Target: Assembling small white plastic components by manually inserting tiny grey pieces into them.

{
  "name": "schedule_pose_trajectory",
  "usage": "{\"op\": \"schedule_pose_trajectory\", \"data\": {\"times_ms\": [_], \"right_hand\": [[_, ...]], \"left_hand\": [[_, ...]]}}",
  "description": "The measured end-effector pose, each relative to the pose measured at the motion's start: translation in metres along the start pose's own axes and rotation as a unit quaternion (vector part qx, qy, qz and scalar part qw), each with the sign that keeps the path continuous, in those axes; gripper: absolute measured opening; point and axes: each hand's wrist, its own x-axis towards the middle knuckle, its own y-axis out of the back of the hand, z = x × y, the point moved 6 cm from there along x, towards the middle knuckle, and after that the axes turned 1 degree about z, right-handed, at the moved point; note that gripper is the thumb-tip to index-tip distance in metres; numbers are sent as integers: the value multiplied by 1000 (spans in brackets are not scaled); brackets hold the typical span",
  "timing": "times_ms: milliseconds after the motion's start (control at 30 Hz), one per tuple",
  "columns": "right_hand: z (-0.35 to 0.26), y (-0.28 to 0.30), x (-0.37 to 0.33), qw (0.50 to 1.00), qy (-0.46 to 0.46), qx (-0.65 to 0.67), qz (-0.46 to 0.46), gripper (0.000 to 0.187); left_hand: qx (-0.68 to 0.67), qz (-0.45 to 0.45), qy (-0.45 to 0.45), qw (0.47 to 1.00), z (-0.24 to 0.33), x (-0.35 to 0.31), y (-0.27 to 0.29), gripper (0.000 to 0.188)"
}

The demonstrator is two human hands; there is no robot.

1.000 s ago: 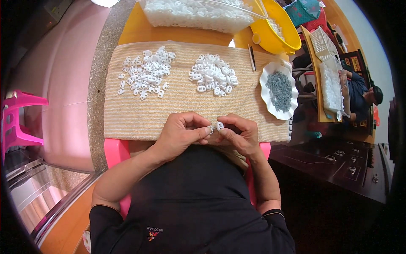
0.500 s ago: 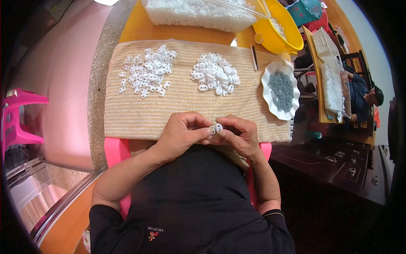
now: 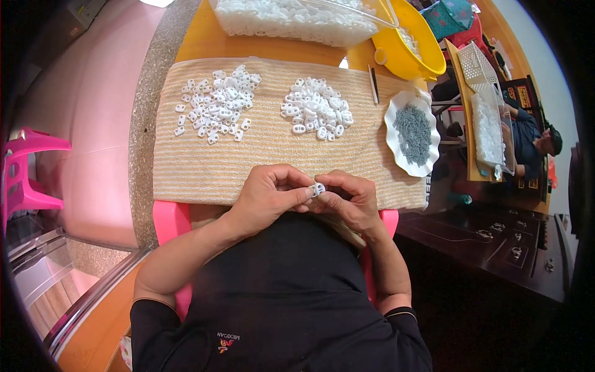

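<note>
In front of my body, both hands meet over the near edge of the striped cloth. The fingertips of my left hand (image 3: 268, 193) pinch a small white plastic piece, largely hidden by the thumb and finger. My right hand (image 3: 353, 197) grips a rounded white plastic cord-lock piece (image 3: 319, 188) with two holes between thumb and forefinger. The two pieces appear pressed against each other; how far one sits inside the other I cannot tell. Beyond them lie a loose pile of two-holed white pieces (image 3: 223, 102) at left and a pile of rounder white pieces (image 3: 315, 106) at centre.
A scalloped white dish (image 3: 392, 146) of small grey springs (image 3: 413, 133) stands at right, near a dark pen (image 3: 374, 85). Behind are a clear bin (image 3: 297, 31) of white parts and a yellow basin (image 3: 434, 62). Another person (image 3: 530, 146) sits far right by a second table.
The two white pieces, slightly apart before, have come together between my fingertips. My right hand has shifted a little leftward.
</note>
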Motion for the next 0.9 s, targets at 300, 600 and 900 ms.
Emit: {"op": "schedule_pose_trajectory", "data": {"times_ms": [300,600,900], "right_hand": [[0,-1,-1,1000,-21,-18,8,24],[2,0,-1,999,-3,29,14,26],[5,0,-6,996,-5,89,30,27]], "left_hand": [[-13,1,8,1000,0,-1,-1,15],[-34,2,7,999,2,0,-3,14],[-116,-36,31,992,3,-1,-12,12]]}}
